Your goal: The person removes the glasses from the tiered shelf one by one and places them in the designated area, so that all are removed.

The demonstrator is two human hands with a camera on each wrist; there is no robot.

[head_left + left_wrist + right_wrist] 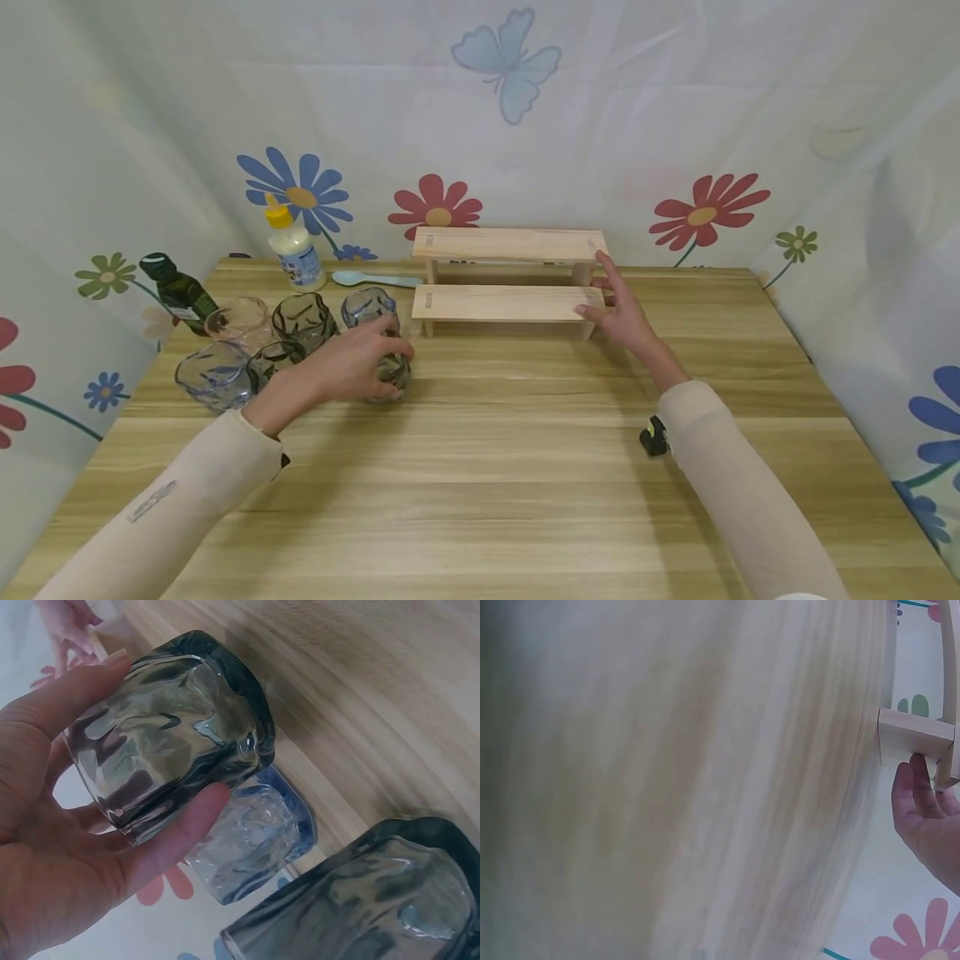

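My left hand [348,360] grips a dark grey-green wavy glass [172,742], thumb on one side and fingers on the other. In the head view that glass [395,377] is partly hidden by the hand. Just behind it stands a blue-tinted glass [367,307]; a dark glass [303,323] is to the left. At the right end of a two-tier wooden shelf [510,304] is my right hand [626,321]. Its thumb touches the lower board and a finger reaches the upper board. The right wrist view shows extended fingers [922,799] against the shelf's end support.
More glasses stand at the left: a pink one [243,323], a bluish one [216,375] and another dark one [276,360]. Behind them are a green bottle [180,292] and a yellow-capped white bottle [296,250]. A pale blue spoon [375,279] lies beside the shelf.
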